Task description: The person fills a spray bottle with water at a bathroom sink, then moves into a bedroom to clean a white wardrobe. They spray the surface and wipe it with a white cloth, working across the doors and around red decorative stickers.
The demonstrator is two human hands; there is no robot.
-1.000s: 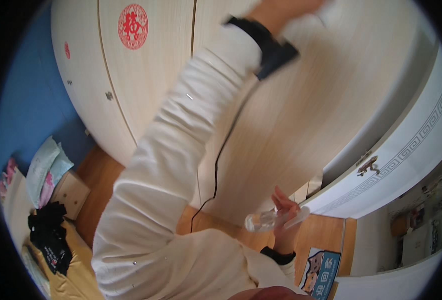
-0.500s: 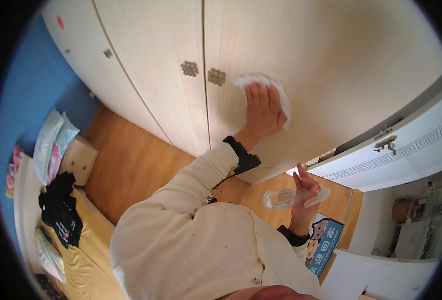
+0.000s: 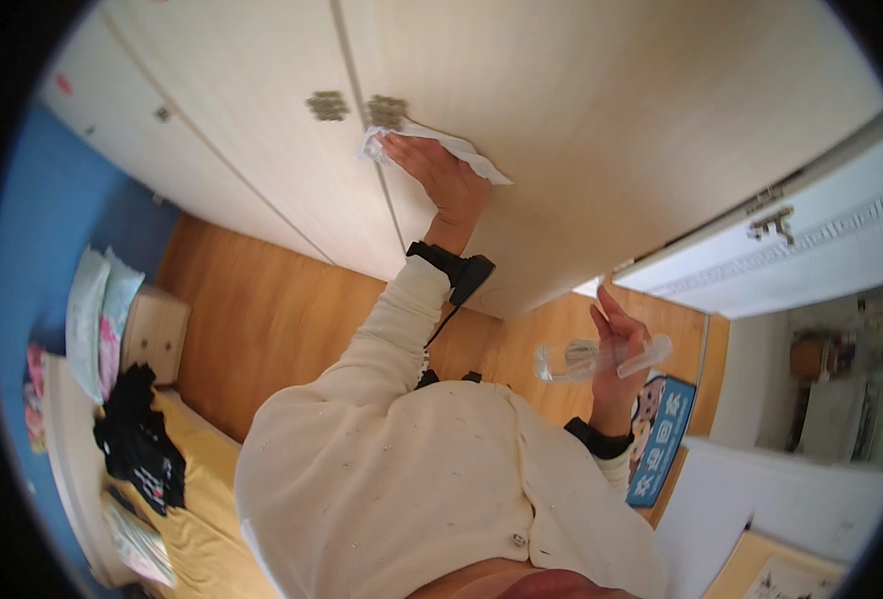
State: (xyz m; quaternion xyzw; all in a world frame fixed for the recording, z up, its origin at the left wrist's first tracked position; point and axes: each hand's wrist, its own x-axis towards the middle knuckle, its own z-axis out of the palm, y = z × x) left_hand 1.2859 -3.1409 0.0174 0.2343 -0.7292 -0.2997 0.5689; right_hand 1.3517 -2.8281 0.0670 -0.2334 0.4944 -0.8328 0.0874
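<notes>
My left hand (image 3: 446, 185) presses a thin white cloth (image 3: 468, 155) against the pale wood wardrobe door (image 3: 621, 130). Its fingertips are near the door's edge, just below a flower-shaped metal knob (image 3: 388, 110). A matching knob (image 3: 328, 105) sits on the neighbouring door, across the narrow gap. Lower right, my right hand (image 3: 616, 379) is wrapped round a clear plastic spray bottle (image 3: 559, 362), which lies almost level in the grip, away from the wardrobe. One or two fingers of that hand stick up beside it. Black bands circle both wrists.
On the right a white door (image 3: 791, 250) with a metal handle stands ajar, and a blue mat (image 3: 661, 439) lies on the wood floor (image 3: 272, 299). At left are a bed with a yellow cover (image 3: 197, 489), a black garment (image 3: 142, 439), pillows and a small nightstand (image 3: 157, 334).
My left hand has slid the cloth leftward over the door, from right of the knob to just below it. The right hand keeps the bottle at nearly the same place. The view has shifted slightly.
</notes>
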